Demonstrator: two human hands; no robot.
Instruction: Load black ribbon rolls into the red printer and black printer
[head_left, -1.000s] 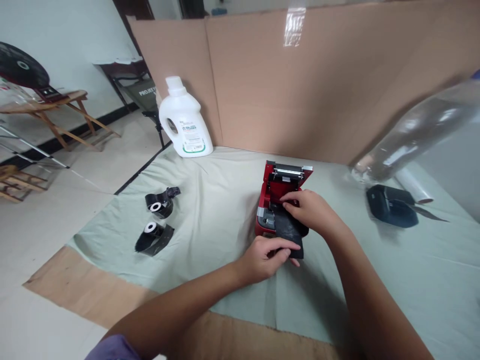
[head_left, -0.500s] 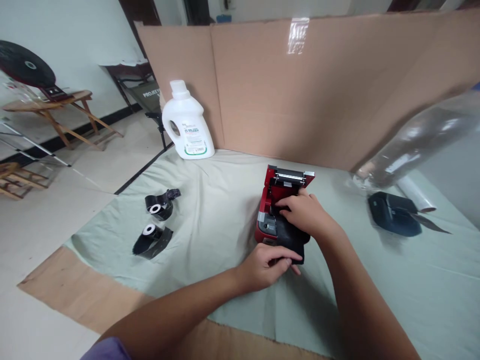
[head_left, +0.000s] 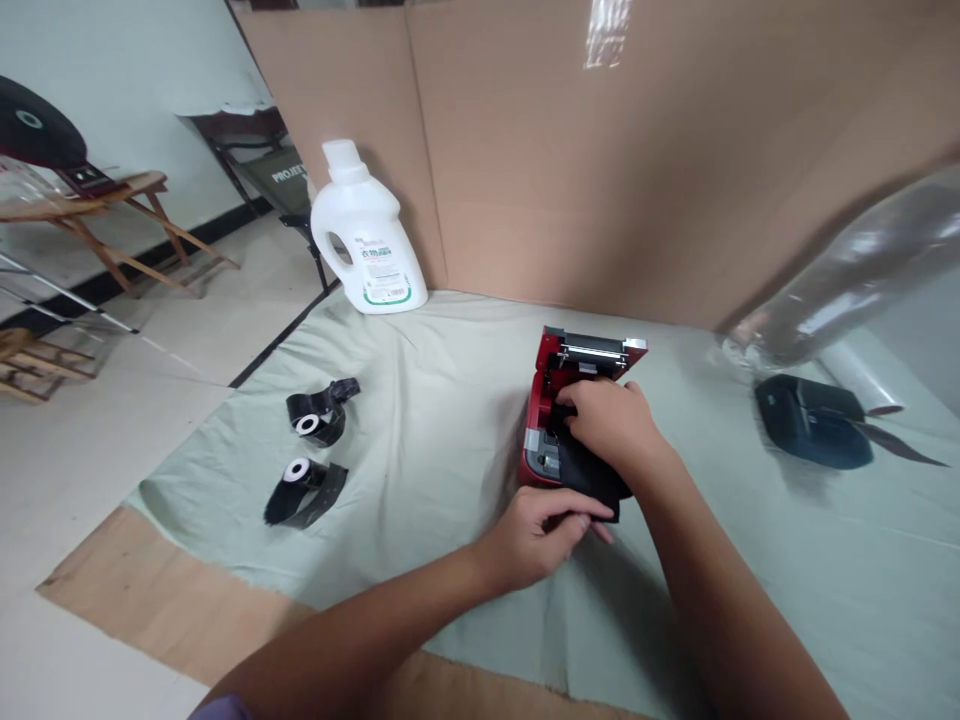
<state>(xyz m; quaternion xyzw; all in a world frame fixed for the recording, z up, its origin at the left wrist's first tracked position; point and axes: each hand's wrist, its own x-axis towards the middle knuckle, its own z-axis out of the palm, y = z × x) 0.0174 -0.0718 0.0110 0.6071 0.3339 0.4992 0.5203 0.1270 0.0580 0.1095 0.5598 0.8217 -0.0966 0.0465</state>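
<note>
A red and dark grey label printer [head_left: 534,440] stands on the cloth with its lid raised toward the back. A wide black label strip [head_left: 589,470] hangs out over its front edge. My left hand [head_left: 536,535] pinches the strip's loose end between thumb and fingers, just in front of the printer. Inside the open compartment, my right hand [head_left: 611,420] bends its fingers against the upper part of the same strip. Those fingertips are partly hidden, and so is the inside of the printer behind them.
Two small black label rolls [head_left: 319,425] [head_left: 300,490] lie on the green cloth [head_left: 427,400] at left. A white detergent bottle [head_left: 367,240] stands by the cardboard wall [head_left: 562,170]. At right are a dark device [head_left: 814,425], a clear plastic-wrapped roll [head_left: 840,290] and a white tube [head_left: 862,375].
The view has tilted down and shifted slightly. My right hand's fingers have curled in more within the printer. My left hand still pinches the strip's end.
</note>
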